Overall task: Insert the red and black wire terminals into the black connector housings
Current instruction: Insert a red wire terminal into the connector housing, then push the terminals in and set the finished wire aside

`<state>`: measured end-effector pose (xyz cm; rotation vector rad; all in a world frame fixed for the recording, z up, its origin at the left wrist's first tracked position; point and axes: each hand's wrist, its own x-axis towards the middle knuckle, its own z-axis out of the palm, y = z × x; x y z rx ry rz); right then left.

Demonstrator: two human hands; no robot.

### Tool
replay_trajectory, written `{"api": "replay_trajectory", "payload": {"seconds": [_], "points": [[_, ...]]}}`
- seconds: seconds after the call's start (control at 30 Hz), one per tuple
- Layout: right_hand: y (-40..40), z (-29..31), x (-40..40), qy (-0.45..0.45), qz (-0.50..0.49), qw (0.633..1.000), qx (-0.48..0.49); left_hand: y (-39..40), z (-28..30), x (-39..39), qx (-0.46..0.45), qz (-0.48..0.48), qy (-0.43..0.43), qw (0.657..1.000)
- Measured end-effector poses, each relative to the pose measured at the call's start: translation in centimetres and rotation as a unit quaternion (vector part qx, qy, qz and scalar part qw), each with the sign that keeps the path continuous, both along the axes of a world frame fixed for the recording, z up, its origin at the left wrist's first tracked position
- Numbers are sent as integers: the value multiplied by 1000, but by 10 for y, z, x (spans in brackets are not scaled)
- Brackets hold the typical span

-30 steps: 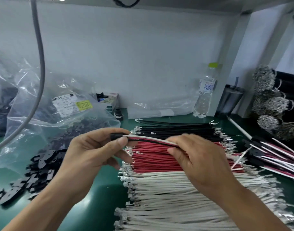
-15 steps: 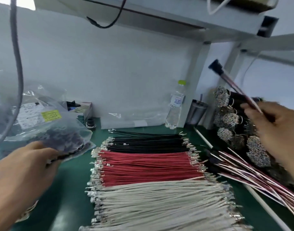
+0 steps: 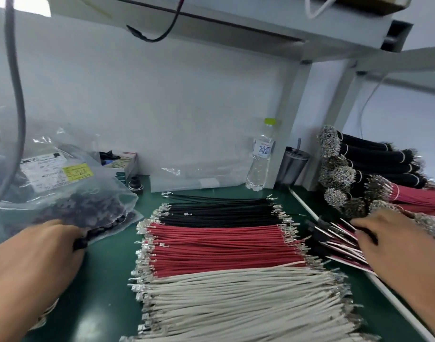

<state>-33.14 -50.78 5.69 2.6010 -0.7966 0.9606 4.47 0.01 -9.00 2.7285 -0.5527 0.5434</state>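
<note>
Flat rows of black wires (image 3: 221, 212), red wires (image 3: 218, 245) and white wires (image 3: 236, 304) with metal terminals lie on the green mat. A clear bag of black connector housings (image 3: 63, 208) sits at the left. My left hand (image 3: 36, 257) is at the bag's mouth, fingers curled round a black housing (image 3: 79, 244). Over the pile of finished wire assemblies (image 3: 334, 239) on the right hovers my right hand (image 3: 398, 250), fingers stretched out and touching the pile, holding nothing.
Tied bundles of black wires (image 3: 374, 164) and red wires (image 3: 421, 198) are stacked at the back right. A water bottle (image 3: 260, 159) and a metal cup (image 3: 294, 166) stand by the wall. A grey cable (image 3: 16, 95) hangs at the left, beside a small box (image 3: 121, 164).
One second ago both hands held one assembly over the rows. My right hand carried it right and down onto the finished pile, and my left hand went to the housing bag.
</note>
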Motion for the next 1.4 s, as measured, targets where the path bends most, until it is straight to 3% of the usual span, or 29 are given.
{"api": "replay_trajectory", "payload": {"seconds": [0.13, 0.23, 0.4, 0.6, 0.93, 1.1, 1.2, 1.4], "points": [[81, 21, 95, 10, 202, 971, 130, -18, 44, -36, 18, 17, -16, 1000], [119, 14, 165, 86, 271, 941, 183, -31, 67, -67, 26, 18, -36, 999], [143, -12, 230, 198, 265, 918, 219, -48, 93, -101, 76, 18, -8, 997], [143, -12, 239, 218, 270, 930, 124, -66, 111, -126, -27, 13, -42, 999], [140, 19, 219, 100, 320, 942, -13, -82, 108, -140, -189, -86, -67, 976], [158, 28, 166, -42, 387, 921, -15, -95, 110, -156, -400, -180, 59, 897], [178, 7, 130, -87, 419, 904, 11, -98, 110, -162, -426, -224, 102, 871], [181, -14, 114, -80, 428, 899, 46, -98, 101, -168, -449, -245, 196, 837]]}}
